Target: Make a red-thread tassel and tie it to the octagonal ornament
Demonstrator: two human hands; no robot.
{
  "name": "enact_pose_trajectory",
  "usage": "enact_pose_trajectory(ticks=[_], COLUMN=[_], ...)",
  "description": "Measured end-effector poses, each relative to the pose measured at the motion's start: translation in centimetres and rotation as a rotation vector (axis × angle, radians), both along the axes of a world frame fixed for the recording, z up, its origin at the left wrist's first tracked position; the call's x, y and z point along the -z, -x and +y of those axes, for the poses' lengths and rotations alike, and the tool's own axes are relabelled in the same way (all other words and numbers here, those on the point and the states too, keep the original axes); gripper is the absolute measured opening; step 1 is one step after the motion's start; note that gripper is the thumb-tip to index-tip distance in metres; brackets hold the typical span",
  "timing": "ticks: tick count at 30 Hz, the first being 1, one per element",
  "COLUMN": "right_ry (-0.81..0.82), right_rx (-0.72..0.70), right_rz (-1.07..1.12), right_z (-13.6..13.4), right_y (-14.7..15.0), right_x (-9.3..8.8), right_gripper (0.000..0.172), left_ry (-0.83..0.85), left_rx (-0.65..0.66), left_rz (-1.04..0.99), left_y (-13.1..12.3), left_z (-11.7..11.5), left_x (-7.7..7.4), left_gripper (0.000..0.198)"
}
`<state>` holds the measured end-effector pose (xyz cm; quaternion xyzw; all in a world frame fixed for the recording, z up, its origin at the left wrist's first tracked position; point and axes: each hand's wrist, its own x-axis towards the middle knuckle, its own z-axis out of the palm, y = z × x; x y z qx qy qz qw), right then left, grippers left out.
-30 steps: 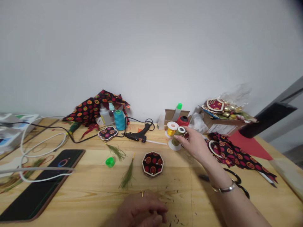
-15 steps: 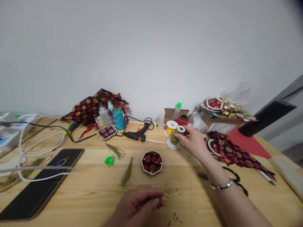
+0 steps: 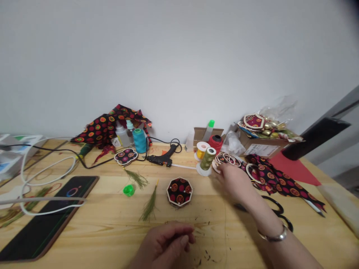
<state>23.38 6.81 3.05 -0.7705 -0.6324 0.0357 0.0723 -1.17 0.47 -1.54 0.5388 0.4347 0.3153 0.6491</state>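
My left hand [image 3: 168,243] rests low on the table, fingers curled and thumb against them; what it may hold is hidden. Just beyond it lies an octagonal ornament [image 3: 180,192] with dark patterned fabric and a pale rim. My right hand [image 3: 235,185] is closed, fingertips down beside the olive thread spool [image 3: 208,158]; I cannot make out anything in them. That spool stands upright, apart from the hand. Behind the fingers are round patterned ornaments [image 3: 228,158]. One green tassel [image 3: 150,203] lies left of the octagon, another tassel [image 3: 136,178] farther back.
A glue gun [image 3: 162,158], yellow spool [image 3: 202,147], red spool [image 3: 215,142] and teal spool [image 3: 139,141] stand along the back. Black-handled scissors [image 3: 277,211] lie under my right forearm. At left are a phone [image 3: 53,216] and white cable [image 3: 24,172].
My right hand has let go of the olive thread spool, which now stands free. The hand has moved slightly right and down toward the table. My left hand has stayed put.
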Motion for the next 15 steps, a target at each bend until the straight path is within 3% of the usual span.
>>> enact_pose_trajectory(ticks=[7,11,15], right_ry=[0.207,0.189,0.076], right_rx=[0.023,0.054,0.076], right_rz=[-0.126,-0.081,0.05], right_z=[-2.7,-2.4,-1.7], right_y=[0.8,0.5,-0.9], right_x=[1.6,1.8,0.8], right_gripper=[0.018,0.02,0.02], left_ry=[-0.015,-0.022,-0.016], left_rx=[0.034,0.051,0.046], left_rz=[0.008,0.018,0.024], left_y=[-0.2,-0.2,0.0], left_z=[0.0,0.0,0.1], left_x=[0.2,0.2,0.3], left_gripper=[0.015,0.016,0.016])
